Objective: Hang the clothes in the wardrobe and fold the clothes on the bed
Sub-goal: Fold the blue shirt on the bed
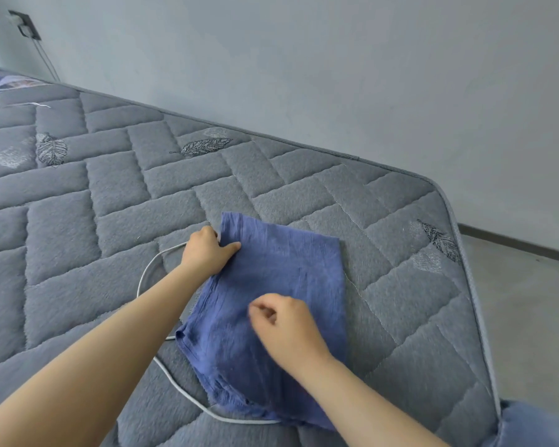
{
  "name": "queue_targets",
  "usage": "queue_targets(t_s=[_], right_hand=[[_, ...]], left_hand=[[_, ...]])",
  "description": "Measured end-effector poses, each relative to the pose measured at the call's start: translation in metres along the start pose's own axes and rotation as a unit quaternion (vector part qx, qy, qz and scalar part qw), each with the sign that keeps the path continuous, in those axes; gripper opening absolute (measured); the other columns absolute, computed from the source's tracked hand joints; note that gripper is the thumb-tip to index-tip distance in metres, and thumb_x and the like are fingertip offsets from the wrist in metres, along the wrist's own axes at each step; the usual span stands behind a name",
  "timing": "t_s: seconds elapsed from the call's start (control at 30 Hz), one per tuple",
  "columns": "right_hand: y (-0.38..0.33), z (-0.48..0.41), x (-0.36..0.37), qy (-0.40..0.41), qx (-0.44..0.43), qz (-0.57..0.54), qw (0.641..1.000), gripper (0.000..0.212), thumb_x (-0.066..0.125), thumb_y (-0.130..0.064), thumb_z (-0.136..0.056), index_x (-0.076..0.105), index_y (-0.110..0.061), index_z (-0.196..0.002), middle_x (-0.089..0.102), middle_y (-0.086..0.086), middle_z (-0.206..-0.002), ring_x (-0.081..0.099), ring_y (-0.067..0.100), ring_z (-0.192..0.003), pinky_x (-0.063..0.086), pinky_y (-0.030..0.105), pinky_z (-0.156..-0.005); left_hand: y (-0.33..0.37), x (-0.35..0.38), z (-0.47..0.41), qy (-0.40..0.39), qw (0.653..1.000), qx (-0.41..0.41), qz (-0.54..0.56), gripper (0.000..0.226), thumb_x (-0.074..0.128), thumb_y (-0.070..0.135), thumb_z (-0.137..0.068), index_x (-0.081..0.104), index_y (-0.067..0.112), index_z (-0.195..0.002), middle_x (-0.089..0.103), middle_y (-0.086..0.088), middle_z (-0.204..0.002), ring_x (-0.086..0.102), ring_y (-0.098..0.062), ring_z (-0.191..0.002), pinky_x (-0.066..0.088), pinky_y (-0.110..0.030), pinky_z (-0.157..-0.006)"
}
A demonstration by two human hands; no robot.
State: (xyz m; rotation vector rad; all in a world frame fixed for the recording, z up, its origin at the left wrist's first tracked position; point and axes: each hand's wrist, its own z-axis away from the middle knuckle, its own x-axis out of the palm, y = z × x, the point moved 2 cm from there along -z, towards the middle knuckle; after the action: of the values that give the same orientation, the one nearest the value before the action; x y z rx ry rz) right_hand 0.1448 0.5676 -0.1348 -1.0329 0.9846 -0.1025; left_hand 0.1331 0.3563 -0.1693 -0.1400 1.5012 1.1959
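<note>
While the left hand (207, 250) is pinching the blue garment (288, 279) mid-fold, the right hand (288, 321) is showing an unclear grip; next is probably aligning edges.

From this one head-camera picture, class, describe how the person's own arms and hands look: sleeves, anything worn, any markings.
The left forearm and right forearm are bare to the picture's edge; no sleeve shows. The left hand and right hand wear no glove, and no watch, bracelet or ring is visible. The right hand's fingers are blurred, so fine details there cannot be told.
</note>
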Motion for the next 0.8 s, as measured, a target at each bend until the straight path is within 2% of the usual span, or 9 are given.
queue_targets(t_s=[0.13,0.27,0.33,0.43,0.5,0.6,0.67,0.73,0.8], right_hand=[[0.036,-0.009,-0.042,0.12,0.057,0.093,0.987,0.022,0.057,-0.016,-0.088,0.067,-0.017,-0.107,0.065,0.001,-0.105,0.059,0.02,-0.1,0.046,0.031,-0.088],[0.07,-0.016,-0.063,0.115,0.204,0.081,0.969,0.06,0.066,-0.031,-0.087,0.042,-0.007,-0.136,0.046,0.011,-0.134,0.048,0.028,-0.121,0.042,0.034,-0.098],[0.079,-0.021,-0.066,0.106,0.255,0.013,0.961,0.068,0.069,-0.034,-0.085,0.039,-0.003,-0.138,0.049,0.012,-0.134,0.052,0.029,-0.12,0.044,0.035,-0.095],[0.082,-0.029,-0.067,0.073,0.292,-0.194,0.934,0.044,0.073,-0.025,-0.084,0.056,-0.003,-0.118,0.065,0.012,-0.117,0.065,0.027,-0.101,0.053,0.042,-0.092],[0.08,-0.031,-0.069,0.056,0.291,-0.228,0.927,0.033,0.071,-0.019,-0.086,0.061,0.003,-0.109,0.068,0.018,-0.107,0.067,0.03,-0.096,0.055,0.04,-0.086],[0.072,-0.03,-0.078,0.092,0.244,-0.2,0.945,0.025,0.061,-0.015,-0.092,0.059,0.01,-0.092,0.068,0.02,-0.094,0.062,0.026,-0.082,0.048,0.035,-0.072],[0.066,-0.025,-0.088,0.115,0.21,-0.194,0.951,0.029,0.056,-0.019,-0.094,0.054,0.009,-0.087,0.057,0.015,-0.083,0.049,0.019,-0.075,0.037,0.031,-0.066],[0.062,-0.019,-0.098,0.131,0.197,-0.222,0.946,0.035,0.052,-0.022,-0.096,0.053,0.013,-0.098,0.058,0.019,-0.085,0.05,0.021,-0.076,0.036,0.031,-0.067],[0.056,-0.012,-0.111,0.151,0.18,-0.265,0.935,0.026,0.05,-0.023,-0.098,0.06,0.001,-0.101,0.066,0.017,-0.098,0.061,0.023,-0.084,0.042,0.029,-0.069]], left_hand=[[0.002,-0.002,0.006,-0.061,0.997,-0.027,-0.039,0.049,0.066,0.05,-0.083,0.048,0.005,-0.087,0.057,-0.009,-0.082,0.049,-0.018,-0.064,0.032,-0.03,-0.049],[0.004,0.005,0.014,-0.101,0.993,-0.056,-0.003,0.05,0.067,0.052,-0.082,0.058,0.006,-0.096,0.059,-0.005,-0.087,0.054,-0.019,-0.072,0.039,-0.029,-0.056],[0.004,0.01,0.02,-0.109,0.987,-0.092,0.08,0.039,0.07,0.05,-0.08,0.061,0.013,-0.092,0.061,-0.002,-0.088,0.056,-0.017,-0.074,0.042,-0.028,-0.059],[0.007,0.018,0.03,-0.14,0.953,-0.127,0.237,0.029,0.074,0.038,-0.08,0.065,0.016,-0.096,0.068,-0.003,-0.095,0.064,-0.018,-0.082,0.05,-0.027,-0.063],[0.012,0.02,0.038,-0.157,0.939,-0.116,0.284,0.021,0.068,0.025,-0.087,0.065,0.015,-0.105,0.069,-0.005,-0.105,0.066,-0.021,-0.088,0.052,-0.028,-0.071],[0.023,0.009,0.042,-0.128,0.969,-0.047,0.204,0.025,0.056,0.017,-0.091,0.062,0.017,-0.115,0.065,-0.001,-0.105,0.059,-0.021,-0.093,0.044,-0.03,-0.081],[0.034,-0.003,0.045,-0.103,0.986,-0.005,0.131,0.023,0.053,0.018,-0.091,0.064,0.013,-0.111,0.065,-0.004,-0.1,0.058,-0.025,-0.093,0.043,-0.032,-0.082],[0.049,-0.017,0.049,-0.07,0.995,0.04,0.062,0.021,0.053,0.02,-0.092,0.064,0.004,-0.1,0.067,-0.011,-0.097,0.06,-0.031,-0.092,0.046,-0.037,-0.081],[0.068,-0.03,0.056,-0.034,0.995,0.072,0.065,0.022,0.053,0.022,-0.093,0.063,0.002,-0.093,0.068,-0.012,-0.09,0.061,-0.031,-0.087,0.047,-0.04,-0.078]])
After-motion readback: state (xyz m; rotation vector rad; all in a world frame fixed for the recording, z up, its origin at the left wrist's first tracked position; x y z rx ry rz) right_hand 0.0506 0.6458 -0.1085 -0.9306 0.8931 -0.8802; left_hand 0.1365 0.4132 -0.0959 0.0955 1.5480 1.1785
